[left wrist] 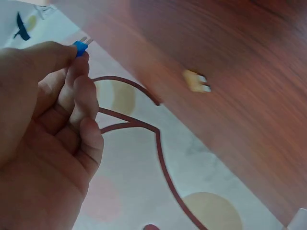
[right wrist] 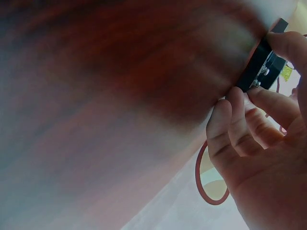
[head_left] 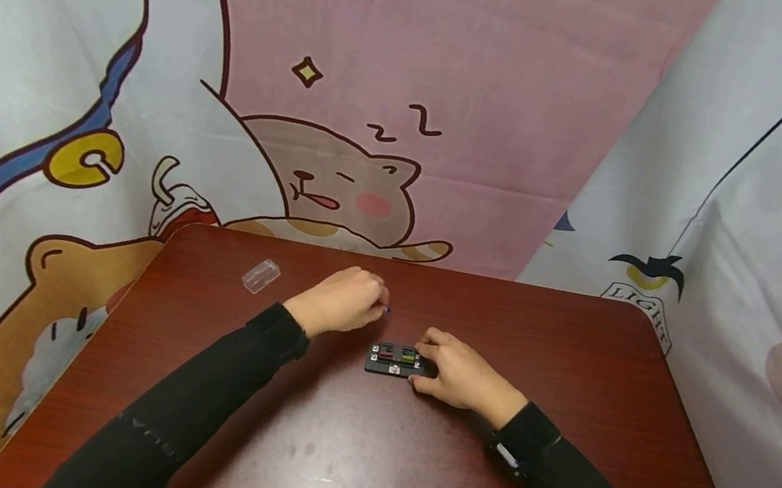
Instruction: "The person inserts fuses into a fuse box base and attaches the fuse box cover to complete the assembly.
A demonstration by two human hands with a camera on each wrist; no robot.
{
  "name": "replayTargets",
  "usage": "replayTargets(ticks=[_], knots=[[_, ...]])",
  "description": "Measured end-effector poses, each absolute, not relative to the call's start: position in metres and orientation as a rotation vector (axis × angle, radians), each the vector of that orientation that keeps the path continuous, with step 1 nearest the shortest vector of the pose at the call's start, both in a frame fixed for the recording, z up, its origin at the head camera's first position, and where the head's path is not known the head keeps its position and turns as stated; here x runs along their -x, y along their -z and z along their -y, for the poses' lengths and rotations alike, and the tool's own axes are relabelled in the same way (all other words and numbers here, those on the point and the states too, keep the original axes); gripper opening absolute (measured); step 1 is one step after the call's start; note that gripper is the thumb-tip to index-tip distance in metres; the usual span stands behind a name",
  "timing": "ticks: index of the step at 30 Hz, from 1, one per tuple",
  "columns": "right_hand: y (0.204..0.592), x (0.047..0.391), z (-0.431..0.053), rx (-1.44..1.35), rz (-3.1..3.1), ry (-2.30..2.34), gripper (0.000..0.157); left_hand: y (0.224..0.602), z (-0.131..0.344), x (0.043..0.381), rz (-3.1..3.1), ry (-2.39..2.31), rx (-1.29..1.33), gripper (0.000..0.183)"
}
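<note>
My left hand (head_left: 344, 302) pinches a small blue blade fuse (left wrist: 80, 48) between thumb and forefinger, its two metal prongs pointing away from the fingertips. To the right and nearer to me, a black fuse block (head_left: 385, 359) with metal screw terminals and small coloured pieces in its middle lies on the table. Thumb and fingers of my right hand (head_left: 465, 377) grip the block at its right end, partly covering it. In the left wrist view a tan blade fuse (left wrist: 194, 81) with two pale prongs rests on the wood, slightly blurred.
A clear plastic cover (head_left: 260, 276) lies on the brown table (head_left: 515, 482), left of my left hand near the back edge. Behind the table hangs a printed cloth (head_left: 500, 125) with cartoon animals.
</note>
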State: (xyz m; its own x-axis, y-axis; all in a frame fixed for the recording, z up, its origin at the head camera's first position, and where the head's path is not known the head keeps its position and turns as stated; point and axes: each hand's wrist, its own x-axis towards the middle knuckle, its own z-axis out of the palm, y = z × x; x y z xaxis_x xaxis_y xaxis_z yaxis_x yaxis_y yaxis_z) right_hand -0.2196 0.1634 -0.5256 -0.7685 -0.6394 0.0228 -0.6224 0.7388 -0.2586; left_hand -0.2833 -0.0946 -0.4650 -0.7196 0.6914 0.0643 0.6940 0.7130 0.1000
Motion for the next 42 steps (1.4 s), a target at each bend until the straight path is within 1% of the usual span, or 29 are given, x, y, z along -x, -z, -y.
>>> replayTargets(ticks=[4,11,18,26,42], knots=[[0.526,0.220,-0.164,1.032,-2.866,0.385,0.057,0.458,0.092,0.274,2.903,0.210,1.209,0.016],[0.527,0.220,-0.164,1.053,-2.869,0.402,0.055,0.452,0.089,0.261,2.890,0.226,1.288,0.014],[0.527,0.220,-0.164,1.037,-2.863,0.391,0.055,0.455,0.087,0.253,2.903,0.216,1.331,0.012],[0.527,0.220,-0.164,1.055,-2.870,0.405,0.051,0.460,0.082,0.251,2.877,0.191,1.390,0.010],[0.527,0.220,-0.164,1.057,-2.864,0.423,0.052,0.466,0.081,0.254,2.914,0.182,1.405,0.009]])
